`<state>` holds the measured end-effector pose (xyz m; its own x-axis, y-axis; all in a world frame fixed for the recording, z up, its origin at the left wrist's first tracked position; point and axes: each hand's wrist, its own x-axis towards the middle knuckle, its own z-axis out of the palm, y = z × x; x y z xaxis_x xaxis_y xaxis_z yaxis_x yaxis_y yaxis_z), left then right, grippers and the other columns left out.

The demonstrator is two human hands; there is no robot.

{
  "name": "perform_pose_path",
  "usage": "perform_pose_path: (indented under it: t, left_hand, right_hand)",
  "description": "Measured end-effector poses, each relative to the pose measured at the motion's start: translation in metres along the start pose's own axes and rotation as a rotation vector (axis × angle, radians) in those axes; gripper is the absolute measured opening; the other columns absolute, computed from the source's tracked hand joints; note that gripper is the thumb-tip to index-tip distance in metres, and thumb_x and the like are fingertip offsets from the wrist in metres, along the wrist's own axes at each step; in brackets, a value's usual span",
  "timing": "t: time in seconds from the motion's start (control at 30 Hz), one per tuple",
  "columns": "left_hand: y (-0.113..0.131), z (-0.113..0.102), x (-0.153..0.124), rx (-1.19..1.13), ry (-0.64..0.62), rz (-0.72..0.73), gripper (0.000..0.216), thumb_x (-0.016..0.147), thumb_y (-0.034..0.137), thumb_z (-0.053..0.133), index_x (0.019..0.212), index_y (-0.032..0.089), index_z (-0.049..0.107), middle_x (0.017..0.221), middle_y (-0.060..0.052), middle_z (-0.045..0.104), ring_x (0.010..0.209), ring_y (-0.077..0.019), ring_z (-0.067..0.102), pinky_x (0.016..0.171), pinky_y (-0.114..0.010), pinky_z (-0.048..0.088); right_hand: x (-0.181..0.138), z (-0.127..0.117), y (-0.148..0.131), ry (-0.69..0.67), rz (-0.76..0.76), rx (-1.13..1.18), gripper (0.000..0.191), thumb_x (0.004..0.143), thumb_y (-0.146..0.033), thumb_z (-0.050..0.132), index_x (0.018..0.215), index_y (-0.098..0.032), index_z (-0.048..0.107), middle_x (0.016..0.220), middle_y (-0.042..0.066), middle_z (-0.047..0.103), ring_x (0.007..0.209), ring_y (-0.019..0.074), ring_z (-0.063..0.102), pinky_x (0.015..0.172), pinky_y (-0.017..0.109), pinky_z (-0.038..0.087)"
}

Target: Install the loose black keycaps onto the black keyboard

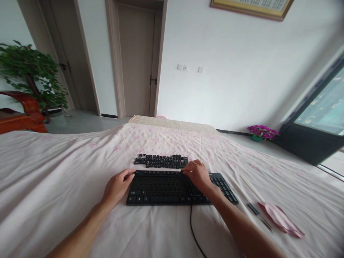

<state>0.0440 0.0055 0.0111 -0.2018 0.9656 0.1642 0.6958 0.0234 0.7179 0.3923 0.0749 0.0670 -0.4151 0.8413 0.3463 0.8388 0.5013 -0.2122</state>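
A black keyboard (166,199) lies on the cloth, many of its main keys off and the bare sockets showing. The bottom row and the number pad at the right still carry keycaps. My left hand (116,185) grips the keyboard's upper left corner, thumb and fingers closed on the edge. Over the keyboard's top row, right of its middle, my right hand (199,176) has its fingertips pinched together; whatever is between them is hidden. Just beyond the keyboard, loose black keycaps (161,161) lie grouped in rows.
A pale floral cloth (80,161) covers the surface. To the right lie a thin tool with a dark handle (253,209), a pink cloth (282,218) and a pale stick (251,186). The keyboard's cable (191,222) runs toward me.
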Motion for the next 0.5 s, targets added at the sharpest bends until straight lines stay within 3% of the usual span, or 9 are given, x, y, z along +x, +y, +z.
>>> perform_pose_path:
  t: [0.5]
  left_hand:
    - [0.002,-0.001,-0.001,0.012,0.001,-0.005,0.035,0.083,0.043,0.046,0.108,0.029,0.066,0.107,0.003,0.072,0.097,-0.0173,0.066,0.084,-0.023,0.047]
  right_hand:
    - [-0.009,-0.003,-0.012,-0.015,-0.097,-0.151,0.02,0.091,-0.028,0.054,0.088,-0.028,0.074,0.091,0.003,0.065,0.094,0.0196,0.047,0.08,0.032,0.032]
